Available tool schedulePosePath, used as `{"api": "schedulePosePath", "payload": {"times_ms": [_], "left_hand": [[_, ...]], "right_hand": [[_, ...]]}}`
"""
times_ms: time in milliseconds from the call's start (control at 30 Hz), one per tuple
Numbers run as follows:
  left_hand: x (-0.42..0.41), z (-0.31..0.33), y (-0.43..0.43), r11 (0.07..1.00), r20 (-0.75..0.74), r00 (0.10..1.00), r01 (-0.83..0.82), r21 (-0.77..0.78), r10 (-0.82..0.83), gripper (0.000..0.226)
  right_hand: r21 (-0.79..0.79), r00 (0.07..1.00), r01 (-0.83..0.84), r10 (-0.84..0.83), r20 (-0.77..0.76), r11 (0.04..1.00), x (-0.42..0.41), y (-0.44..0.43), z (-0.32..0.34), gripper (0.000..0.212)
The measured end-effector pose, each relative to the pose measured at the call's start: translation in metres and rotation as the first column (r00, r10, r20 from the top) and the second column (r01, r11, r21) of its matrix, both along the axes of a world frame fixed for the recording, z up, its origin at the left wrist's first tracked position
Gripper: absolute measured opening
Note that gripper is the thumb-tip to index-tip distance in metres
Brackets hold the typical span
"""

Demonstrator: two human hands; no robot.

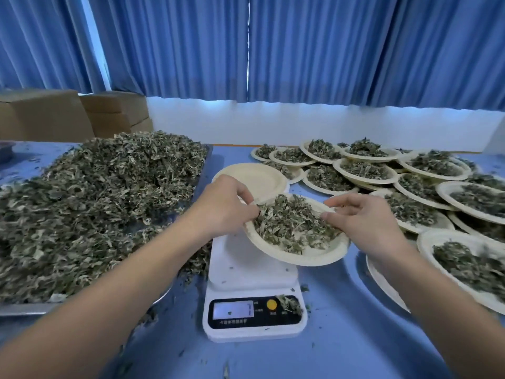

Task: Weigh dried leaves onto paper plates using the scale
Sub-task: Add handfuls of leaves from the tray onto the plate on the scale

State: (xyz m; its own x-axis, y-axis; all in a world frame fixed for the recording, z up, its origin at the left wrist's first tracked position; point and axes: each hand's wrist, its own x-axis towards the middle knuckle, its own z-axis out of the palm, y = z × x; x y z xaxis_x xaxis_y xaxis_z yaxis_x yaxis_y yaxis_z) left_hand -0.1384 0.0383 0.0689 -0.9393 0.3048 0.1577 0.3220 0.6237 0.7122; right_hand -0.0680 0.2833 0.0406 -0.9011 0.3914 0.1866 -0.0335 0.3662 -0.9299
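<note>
paper plate (306, 257) with dried leaves (289, 225): tilted over scale (251, 272) | left hand (222, 205): fingers pinch left rim | right hand (363, 220): fingers grip right rim | leaf heap (95, 203): metal tray (24, 308), left

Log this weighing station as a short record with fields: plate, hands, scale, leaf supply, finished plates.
plate: paper plate of dried leaves, tilted over the scale
left hand: grips the plate's left rim
right hand: grips its right rim
scale: white, leaf scraps on its panel, reading illegible
supply: leaf pile on metal tray, left of scale
spare: empty plate behind the scale
finished: many filled plates, overlapping, at right
</note>
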Motion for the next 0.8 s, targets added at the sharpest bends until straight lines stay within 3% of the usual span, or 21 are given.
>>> {"api": "schedulePosePath", "payload": {"times_ms": [133,367,567,800], "left_hand": [[-0.019,0.018,0.054,0.998,0.052,0.997,0.052,0.045,-0.054,0.007],[-0.058,0.041,0.178,0.983,0.147,0.975,0.150,0.108,-0.165,0.012],[-0.087,0.046,0.265,0.977,0.194,0.958,0.204,0.063,-0.213,0.018],[-0.109,0.037,0.318,0.985,0.211,0.962,0.173,0.029,-0.175,0.020]], "right_hand": [[0.118,0.991,0.061,-0.074,0.109,0.991,-0.008,0.053,0.032,0.008],[0.343,0.966,0.166,-0.223,0.133,0.924,-0.033,0.163,0.064,0.008],[0.584,0.931,0.220,-0.347,0.114,0.781,-0.072,0.238,0.066,0.011],[0.619,0.909,0.246,-0.400,0.120,0.746,-0.105,0.286,0.054,0.010]]}}
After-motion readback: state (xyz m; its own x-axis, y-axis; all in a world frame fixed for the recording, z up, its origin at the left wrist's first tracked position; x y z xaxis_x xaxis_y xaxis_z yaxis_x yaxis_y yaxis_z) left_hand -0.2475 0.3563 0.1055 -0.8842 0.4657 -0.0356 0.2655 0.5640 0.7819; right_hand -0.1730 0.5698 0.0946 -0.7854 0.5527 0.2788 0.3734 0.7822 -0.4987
